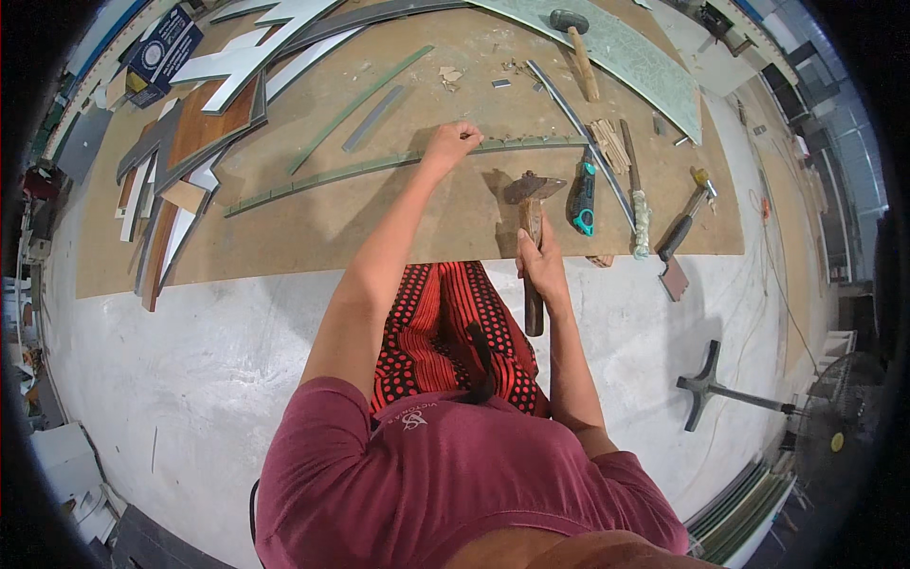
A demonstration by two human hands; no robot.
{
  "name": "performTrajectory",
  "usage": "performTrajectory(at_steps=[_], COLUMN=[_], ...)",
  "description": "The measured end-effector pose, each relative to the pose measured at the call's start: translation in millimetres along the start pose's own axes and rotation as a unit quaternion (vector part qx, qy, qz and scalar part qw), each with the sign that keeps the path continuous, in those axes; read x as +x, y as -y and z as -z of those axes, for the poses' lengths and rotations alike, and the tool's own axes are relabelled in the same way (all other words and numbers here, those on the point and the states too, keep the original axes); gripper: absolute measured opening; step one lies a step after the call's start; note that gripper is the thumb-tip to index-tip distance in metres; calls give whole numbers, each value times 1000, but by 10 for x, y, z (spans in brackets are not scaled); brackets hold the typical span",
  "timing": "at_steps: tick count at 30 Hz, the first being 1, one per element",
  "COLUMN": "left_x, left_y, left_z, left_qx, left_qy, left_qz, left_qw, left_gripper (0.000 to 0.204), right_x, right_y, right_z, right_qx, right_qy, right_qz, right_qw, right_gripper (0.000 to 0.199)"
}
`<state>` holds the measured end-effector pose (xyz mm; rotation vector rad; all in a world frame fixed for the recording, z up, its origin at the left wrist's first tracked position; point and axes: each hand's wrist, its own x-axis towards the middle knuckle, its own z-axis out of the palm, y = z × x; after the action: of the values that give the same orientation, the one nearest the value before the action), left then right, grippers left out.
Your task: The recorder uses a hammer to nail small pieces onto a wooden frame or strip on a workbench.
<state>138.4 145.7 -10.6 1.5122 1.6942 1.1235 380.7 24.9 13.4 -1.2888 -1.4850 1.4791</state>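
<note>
Within the right grip [542,266] I see a wooden-handled hammer [532,217] clasped by its handle, a utility knife [583,197] just rightward. Further left, the left grip [452,144] curls closed at a long green strip [398,160]; whether it holds anything, I can't tell.

Wide head-worn view, facing down
</note>
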Motion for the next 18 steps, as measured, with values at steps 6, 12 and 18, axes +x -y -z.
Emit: performTrajectory(at_steps=[6,12,18], left_x=[-32,-78,-126], left_y=[-33,40,-18], left_z=[-5,-51,-129], left_qx=[2,-14,18], left_qy=[3,-7,-82], left_qz=[-7,-35,-107], left_qw=[1000,999,991], left_gripper=[25,27,19], right_x=[5,32,428], right_y=[15,404,695], right_z=[0,-16,-97], right_qx=[-23,-25,-66], right_qy=[0,28,6], right_qz=[7,5,45], right_qw=[1000,999,997], right_gripper=[52,49,52])
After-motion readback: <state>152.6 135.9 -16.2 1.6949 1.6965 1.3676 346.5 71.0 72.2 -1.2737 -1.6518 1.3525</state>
